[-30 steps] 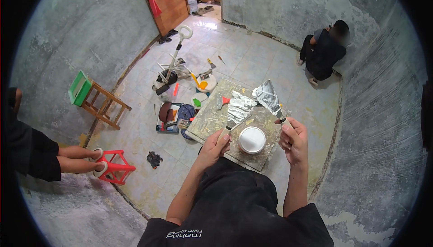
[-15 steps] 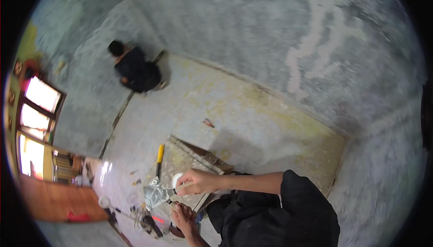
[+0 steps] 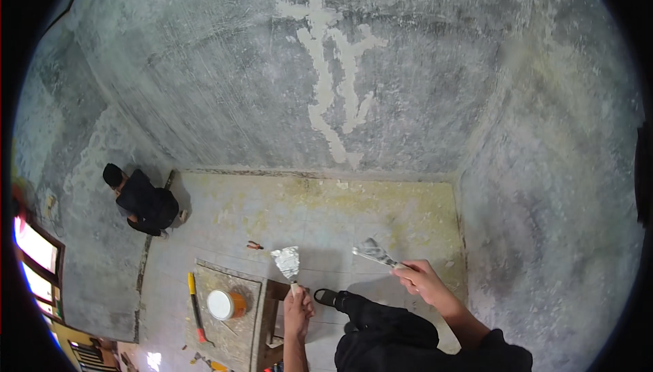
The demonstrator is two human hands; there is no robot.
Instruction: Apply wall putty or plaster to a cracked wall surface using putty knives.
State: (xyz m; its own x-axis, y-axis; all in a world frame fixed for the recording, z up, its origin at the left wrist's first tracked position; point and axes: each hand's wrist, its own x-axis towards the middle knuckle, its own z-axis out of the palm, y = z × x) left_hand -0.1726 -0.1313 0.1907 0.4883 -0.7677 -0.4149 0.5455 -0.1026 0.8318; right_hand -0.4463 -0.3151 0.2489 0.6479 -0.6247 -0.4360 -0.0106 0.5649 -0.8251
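Note:
My left hand [image 3: 298,312] is closed around the handle of a putty knife, its blade loaded with white filler [image 3: 286,262]. My right hand [image 3: 423,282] grips a second putty knife [image 3: 374,252], whose blade points left and carries a grey-white smear. Both knives are held up in front of me, apart from each other. On the far wall ahead, pale branching streaks of filler [image 3: 326,79] run down the grey surface. An orange tub [image 3: 237,305] with a white top stands on a worn wooden table to the left of my left hand.
The table [image 3: 248,328] also bears a long tool with a yellow grip [image 3: 192,283]. Pliers [image 3: 254,245] lie on the floor beyond it. A person in dark clothes [image 3: 148,200] crouches by the left wall. My sandalled foot [image 3: 325,296] shows beside the table.
My view has swung right toward the streaked wall. My hands were close together over the table beside the tub; now they are apart, each with a putty knife, away from the tub.

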